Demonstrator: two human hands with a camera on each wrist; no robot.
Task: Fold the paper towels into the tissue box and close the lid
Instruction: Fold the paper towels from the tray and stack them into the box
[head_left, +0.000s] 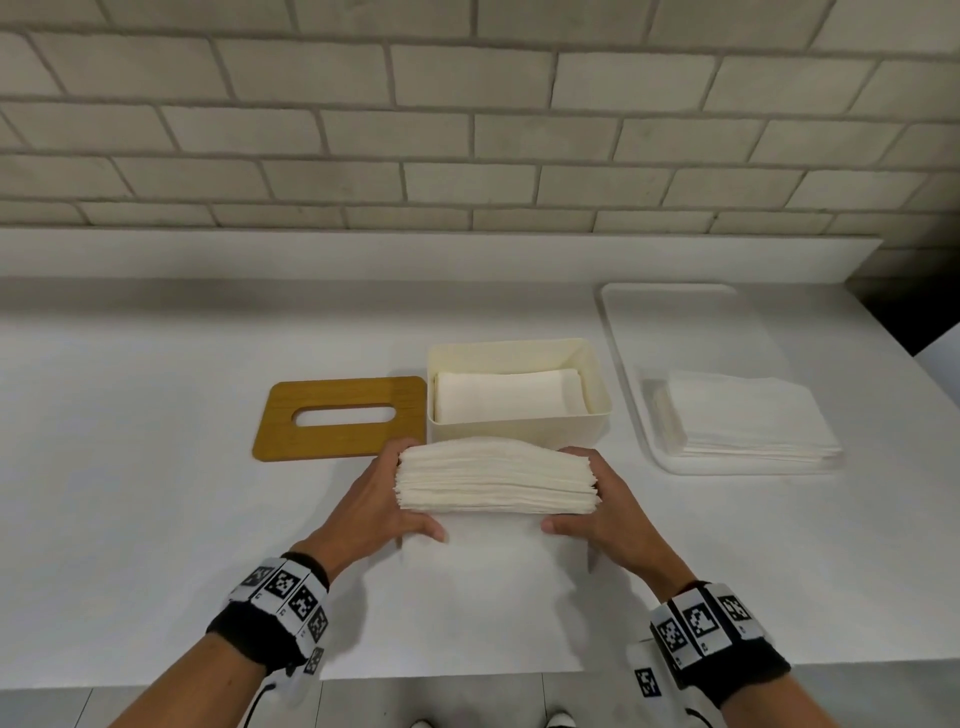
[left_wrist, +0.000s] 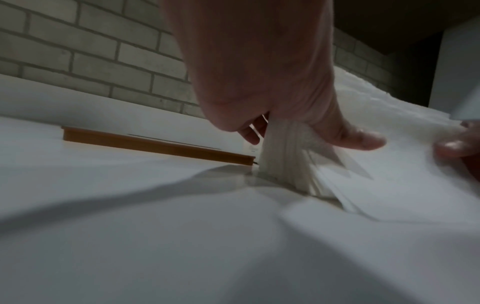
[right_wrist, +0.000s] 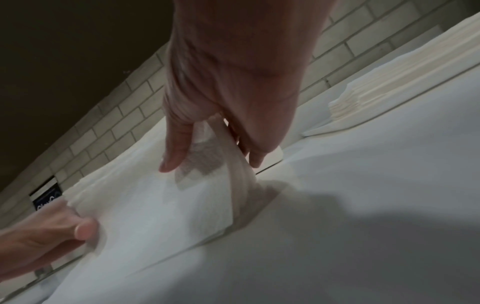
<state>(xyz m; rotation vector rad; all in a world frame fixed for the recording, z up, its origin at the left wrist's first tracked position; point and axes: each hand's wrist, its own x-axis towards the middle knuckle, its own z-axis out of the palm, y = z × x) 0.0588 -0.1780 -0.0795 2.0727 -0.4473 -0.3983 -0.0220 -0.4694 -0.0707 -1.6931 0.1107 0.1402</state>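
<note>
A thick folded stack of white paper towels (head_left: 496, 475) is bent over itself on the counter, just in front of the cream tissue box (head_left: 517, 427). My left hand (head_left: 387, 499) grips the stack's left end (left_wrist: 291, 156), thumb on the near side and fingers behind. My right hand (head_left: 597, 506) grips the right end (right_wrist: 221, 164) the same way. The box stands open with folded towels (head_left: 506, 396) inside. Its wooden lid (head_left: 340, 418) with an oval slot lies flat to the left of the box.
A white tray (head_left: 623, 364) at the right holds another flat stack of paper towels (head_left: 743, 418). A brick wall runs behind the white counter. The counter's front edge lies close to my wrists.
</note>
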